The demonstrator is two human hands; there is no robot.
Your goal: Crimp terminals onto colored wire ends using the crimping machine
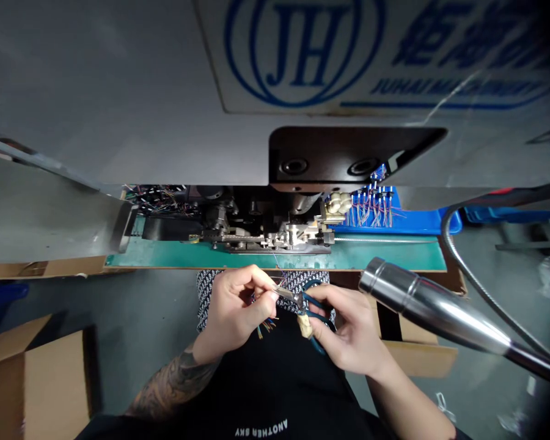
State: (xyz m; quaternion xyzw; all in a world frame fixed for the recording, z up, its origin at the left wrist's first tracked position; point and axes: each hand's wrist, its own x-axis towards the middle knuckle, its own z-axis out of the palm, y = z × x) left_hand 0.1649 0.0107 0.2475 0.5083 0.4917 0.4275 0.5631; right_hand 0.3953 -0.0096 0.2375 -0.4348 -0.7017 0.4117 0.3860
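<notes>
My left hand is closed around a bundle of thin coloured wires, whose ends stick out below the fingers. My right hand grips a pair of scissors with dark teal handles. The scissor blades point left and reach the left thumb and fingertips, where fine wire strands show. Whether the blades are touching a wire I cannot tell. On a right fingertip sits a pale yellowish cover. Just beyond both hands is the green bench edge with the metal machine mechanism on it.
A large grey machine housing overhangs the bench. At the right, a blue tray holds several wired parts, and a shiny metal lamp tube juts in. More wires lie at back left. Cardboard boxes stand on the floor.
</notes>
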